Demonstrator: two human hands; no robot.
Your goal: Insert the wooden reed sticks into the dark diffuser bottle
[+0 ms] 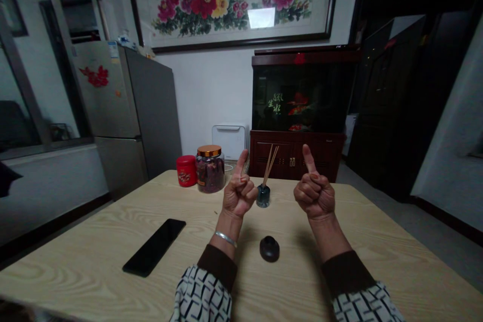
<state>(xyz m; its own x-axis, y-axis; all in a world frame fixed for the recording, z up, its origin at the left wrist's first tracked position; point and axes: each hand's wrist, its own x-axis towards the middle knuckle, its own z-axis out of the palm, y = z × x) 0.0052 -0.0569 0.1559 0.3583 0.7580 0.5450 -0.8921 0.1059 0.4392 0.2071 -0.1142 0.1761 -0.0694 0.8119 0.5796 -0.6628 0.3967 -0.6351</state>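
My left hand (239,193) is raised above the light wood table (86,261), curled with the index finger pointing up and a silver bangle (225,238) on its wrist. My right hand (315,192) is raised in a fist with one digit pointing up. Neither hand holds or touches anything. Nearest to my left hand stands a small dark glass reed diffuser (263,196) with wooden sticks. Below and between my hands sits a small round black object (269,249). A black smartphone (154,247) lies face up to the left.
A glass jar of dark dried contents with a copper lid (210,171) and a red tin (186,171) stand at the table's far edge. Behind are a steel refrigerator (151,110), a white heater (228,141) and a dark aquarium on a wooden cabinet (298,156).
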